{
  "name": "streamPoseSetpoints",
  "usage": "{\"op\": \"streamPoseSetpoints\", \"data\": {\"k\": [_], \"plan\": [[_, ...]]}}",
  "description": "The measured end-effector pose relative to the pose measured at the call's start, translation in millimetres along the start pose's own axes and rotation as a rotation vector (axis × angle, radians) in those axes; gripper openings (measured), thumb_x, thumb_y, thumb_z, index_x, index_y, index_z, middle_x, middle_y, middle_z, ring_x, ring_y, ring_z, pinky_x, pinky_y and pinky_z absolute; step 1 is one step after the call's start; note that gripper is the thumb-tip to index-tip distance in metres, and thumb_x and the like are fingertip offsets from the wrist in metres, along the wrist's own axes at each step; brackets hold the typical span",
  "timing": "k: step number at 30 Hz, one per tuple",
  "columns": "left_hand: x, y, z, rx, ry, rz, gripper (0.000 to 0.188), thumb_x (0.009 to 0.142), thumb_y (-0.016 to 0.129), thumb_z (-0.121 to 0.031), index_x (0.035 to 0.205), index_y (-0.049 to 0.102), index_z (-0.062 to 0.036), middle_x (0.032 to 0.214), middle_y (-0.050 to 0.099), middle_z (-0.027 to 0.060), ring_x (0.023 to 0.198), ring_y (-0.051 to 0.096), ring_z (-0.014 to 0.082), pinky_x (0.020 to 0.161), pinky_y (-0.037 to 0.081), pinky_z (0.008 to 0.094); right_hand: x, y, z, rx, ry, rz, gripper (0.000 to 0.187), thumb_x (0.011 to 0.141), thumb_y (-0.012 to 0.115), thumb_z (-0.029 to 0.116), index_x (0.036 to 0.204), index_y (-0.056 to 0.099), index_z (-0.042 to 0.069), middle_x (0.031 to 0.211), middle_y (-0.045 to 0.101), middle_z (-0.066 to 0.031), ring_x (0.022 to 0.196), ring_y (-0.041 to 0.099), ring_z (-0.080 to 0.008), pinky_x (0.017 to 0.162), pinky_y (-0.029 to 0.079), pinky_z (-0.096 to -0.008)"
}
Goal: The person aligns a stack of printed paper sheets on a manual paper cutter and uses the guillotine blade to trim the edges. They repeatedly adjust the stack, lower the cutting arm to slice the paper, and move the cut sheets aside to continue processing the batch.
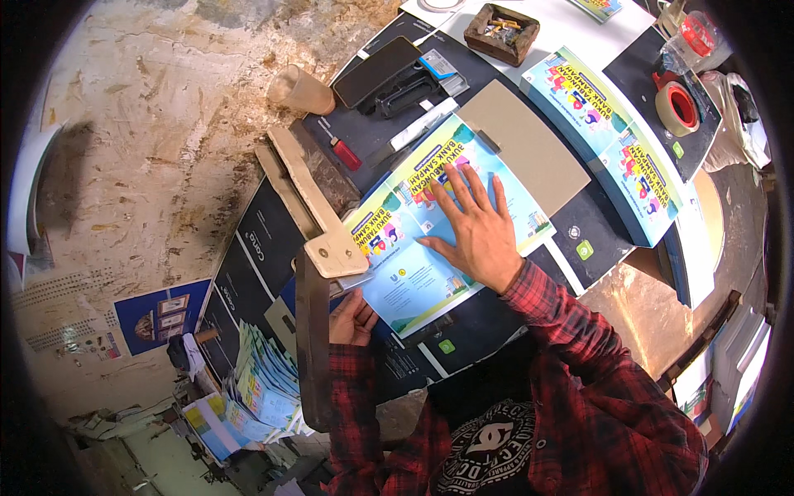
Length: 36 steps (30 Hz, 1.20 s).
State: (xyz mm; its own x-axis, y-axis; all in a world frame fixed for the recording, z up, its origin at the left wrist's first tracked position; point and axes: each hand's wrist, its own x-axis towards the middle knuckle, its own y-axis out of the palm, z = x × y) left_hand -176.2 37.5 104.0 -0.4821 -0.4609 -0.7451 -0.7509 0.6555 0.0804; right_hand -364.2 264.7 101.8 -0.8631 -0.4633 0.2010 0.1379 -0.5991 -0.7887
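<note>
A light-blue printed cover sheet (418,285) with yellow lettering and cartoon figures lies slanted on the dark tabletop. My right hand (480,236) rests flat on it, fingers spread. At the sheet's lower left edge is my left hand (354,321), its fingers curled together at that edge; part of the hand is hidden. Just beyond it, the beige end block (335,252) of a long lever cutter overlaps the sheet's left end. The cutter's dark bar (313,347) stretches toward me beside my left wrist. Grey board (529,149) shows behind the sheet.
A tall stack of similar covers (608,136) stands at the right, near a tape roll (676,109). Toward the back are a wooden ashtray (502,35), a phone (378,70), a cup (302,89) and a red lighter (345,154). Printed offcuts (260,388) pile at the lower left.
</note>
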Motion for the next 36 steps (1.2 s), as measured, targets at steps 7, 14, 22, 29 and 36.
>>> {"op": "streamPoseSetpoints", "data": {"k": [7, 14, 22, 29, 36], "plan": [[-6.9, 0.3, -5.1, 0.008, -0.018, -0.031, 0.033, 0.095, 0.063, -0.025, 0.121, 0.061, -0.0046, 0.108, 0.07, 0.0055, 0.096, 0.067, 0.0181, 0.084, 0.054, 0.0318, -2.4, 19.9, 20.9, 0.006, 0.015, -0.008, 0.077, 0.076, 0.072, 0.051, 0.137, 0.05, 0.008, 0.151, 0.035, -0.0192, 0.143, 0.027, -0.036, 0.115, 0.015, -0.0602], [0.2, -2.3, -2.6, 0.019, -0.031, 0.0, 0.032, 0.096, 0.062, -0.023, 0.121, 0.061, -0.0038, 0.108, 0.069, 0.0063, 0.096, 0.067, 0.0171, 0.086, 0.054, 0.032, 1.6, 13.9, 11.3, 0.024, 0.035, 0.019, 0.079, 0.079, 0.069, 0.052, 0.141, 0.046, 0.009, 0.152, 0.036, -0.015, 0.144, 0.027, -0.0329, 0.116, 0.013, -0.0576], [22.5, -29.5, 11.9, -0.094, -0.036, 0.206, 0.026, 0.095, 0.062, -0.021, 0.115, 0.062, -0.0042, 0.098, 0.07, 0.0045, 0.089, 0.068, 0.015, 0.08, 0.055, 0.0319, -1.9, 23.9, 26.7, -0.046, -0.012, 0.004, 0.081, 0.08, 0.068, 0.053, 0.141, 0.045, 0.003, 0.151, 0.035, -0.0189, 0.143, 0.027, -0.0361, 0.115, 0.014, -0.0594], [-1.9, 13.9, -4.5, 0.083, 0.018, -0.027, 0.025, 0.093, 0.067, -0.022, 0.11, 0.065, -0.0033, 0.094, 0.07, 0.0044, 0.08, 0.068, 0.0125, 0.069, 0.056, 0.0266, -10.9, 47.8, 48.7, -0.123, -0.09, -0.003, 0.078, 0.086, 0.061, 0.053, 0.143, 0.043, 0.003, 0.154, 0.031, -0.0177, 0.143, 0.028, -0.0343, 0.114, 0.015, -0.0593], [-39.8, 24.2, 27.3, 1.176, 1.043, -0.161, 0.05, 0.092, 0.064, -0.022, 0.134, 0.05, 0.0025, 0.136, 0.052, 0.0209, 0.127, 0.05, 0.0332, 0.106, 0.039, 0.0409, -12.4, 53.4, 45.9, -0.224, -0.14, -0.041, 0.079, 0.087, 0.059, 0.056, 0.145, 0.041, 0.006, 0.154, 0.034, -0.0136, 0.141, 0.032, -0.0318, 0.115, 0.016, -0.0571]]}}
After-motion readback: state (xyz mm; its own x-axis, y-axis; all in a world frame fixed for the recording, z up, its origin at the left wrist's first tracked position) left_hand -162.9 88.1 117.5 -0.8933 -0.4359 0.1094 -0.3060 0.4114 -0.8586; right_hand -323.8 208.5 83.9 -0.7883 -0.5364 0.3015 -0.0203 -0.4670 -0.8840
